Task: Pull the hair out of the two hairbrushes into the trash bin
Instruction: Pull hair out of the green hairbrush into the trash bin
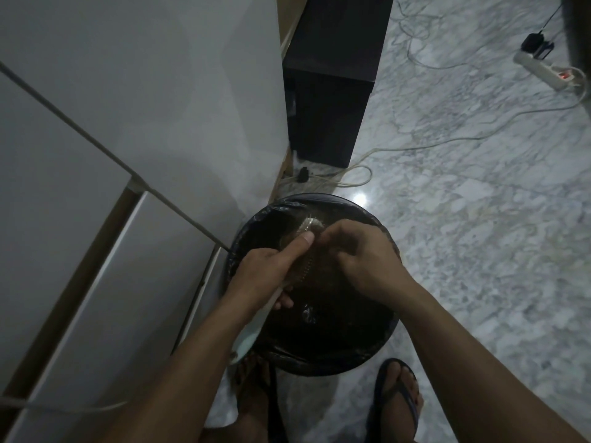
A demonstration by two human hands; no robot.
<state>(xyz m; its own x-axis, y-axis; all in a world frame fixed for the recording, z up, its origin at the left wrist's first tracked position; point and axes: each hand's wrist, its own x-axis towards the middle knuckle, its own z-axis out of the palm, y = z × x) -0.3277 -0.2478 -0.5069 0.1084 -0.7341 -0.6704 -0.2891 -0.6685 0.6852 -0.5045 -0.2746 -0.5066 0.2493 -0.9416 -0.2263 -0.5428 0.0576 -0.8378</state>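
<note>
Hairbrush [308, 227] held over black-lined trash bin [388, 342], long axis slanting from lower left to upper right, pale bristled head pointing away and up-right, handle toward the body. Left hand [265, 276] wrapped around the handle, thumb laid along the back. Right hand [361, 254] beside the bristles, fingers curled together, apparently pinching at them.
</note>
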